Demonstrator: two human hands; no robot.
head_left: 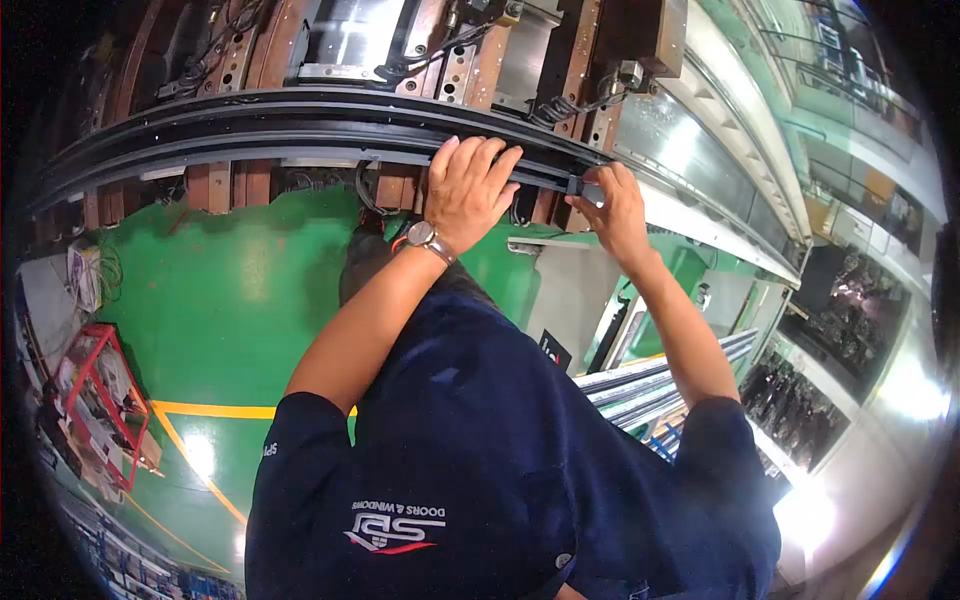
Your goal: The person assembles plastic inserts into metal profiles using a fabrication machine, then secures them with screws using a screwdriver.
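A long black window-frame profile [300, 137] with grooves along its length lies across machine fixtures in front of me. My left hand [468, 192], with a watch on the wrist, rests on the profile with its fingers stretched out over the grooves. Close to the profile's right end, my right hand [612, 205] is closed in a pinch. At its fingertips is a small dark grey piece [575, 186], touching or very near the profile's edge. The fingers hide part of that piece, so its kind cannot be made out.
Brown metal blocks [483, 65] with bolt holes and cables stand behind the profile. A pale machine rail [745, 120] runs along the right. A red-framed cart [103, 400] is at lower left on the green floor [235, 270]. Long bars [640, 390] lie at my right side.
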